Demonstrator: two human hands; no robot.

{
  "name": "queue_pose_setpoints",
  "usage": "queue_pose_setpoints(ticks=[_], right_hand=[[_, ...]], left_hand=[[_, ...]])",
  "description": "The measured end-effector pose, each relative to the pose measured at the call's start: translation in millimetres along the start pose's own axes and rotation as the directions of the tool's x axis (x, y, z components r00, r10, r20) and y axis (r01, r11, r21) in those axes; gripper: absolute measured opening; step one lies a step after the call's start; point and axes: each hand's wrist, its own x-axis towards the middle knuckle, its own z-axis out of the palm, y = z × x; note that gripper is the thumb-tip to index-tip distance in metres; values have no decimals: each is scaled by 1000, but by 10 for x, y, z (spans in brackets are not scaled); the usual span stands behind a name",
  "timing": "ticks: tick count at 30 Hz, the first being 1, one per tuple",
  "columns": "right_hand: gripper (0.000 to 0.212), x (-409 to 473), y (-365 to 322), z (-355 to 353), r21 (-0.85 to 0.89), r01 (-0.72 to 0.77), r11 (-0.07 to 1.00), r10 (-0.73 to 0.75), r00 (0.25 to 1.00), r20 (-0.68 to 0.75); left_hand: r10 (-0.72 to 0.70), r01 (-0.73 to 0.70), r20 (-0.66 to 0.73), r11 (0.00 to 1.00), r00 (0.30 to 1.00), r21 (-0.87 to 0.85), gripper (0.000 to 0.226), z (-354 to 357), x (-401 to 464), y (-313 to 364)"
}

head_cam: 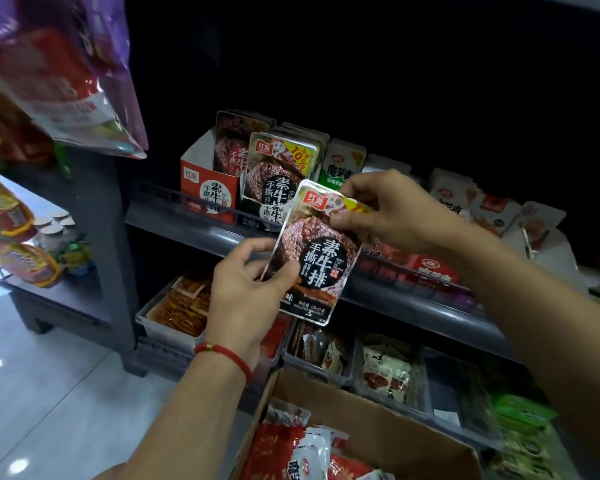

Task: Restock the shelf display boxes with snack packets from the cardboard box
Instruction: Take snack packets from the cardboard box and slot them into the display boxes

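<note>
A black-and-silver snack packet (314, 258) with white characters is held upright in front of the shelf by both hands. My left hand (248, 289) grips its lower left edge, thumb on the front. My right hand (388, 211) pinches its top right corner. Behind it on the grey shelf (194, 225) stand two display boxes: a red-and-white one (201, 188) with dark packets, and beside it a dark box filled with matching packets (279, 168). Below, the open cardboard box (378, 420) holds red and white packets (298, 452).
Right of the display boxes lie green-and-white packets (343, 164) and a pile of pale packets (492, 209). Clear bins (177, 306) of snacks fill the lower shelf. A purple bag (77, 74) hangs at upper left. Bottles (59, 233) stand on a low left shelf above a glossy floor.
</note>
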Motion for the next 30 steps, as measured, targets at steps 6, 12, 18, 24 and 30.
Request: queue_pose_setpoints(ticks=[6, 12, 18, 24, 30], right_hand=[[10, 207, -92, -37, 65, 24, 998, -24, 1000, 2], [16, 446, -218, -136, 50, 86, 995, -73, 974, -215], [18, 871, -348, -248, -121, 78, 990, -129, 854, -504], [28, 1031, -436, -146, -300, 26, 953, -192, 821, -538], [28, 1090, -383, -3, -402, 0, 916, -220, 837, -501]], left_hand=[[-11, 9, -69, 999, 998, -31, 29, -114, 78, 20], [-97, 49, -234, 978, 967, -203, 30, -261, 150, 40], [-177, 101, -275, 958, 945, -270, 28, -344, 185, 72], [-204, 126, -271, 951, 941, -281, 25, -369, 174, 104], [-216, 136, -266, 947, 939, -289, 25, -370, 179, 132]])
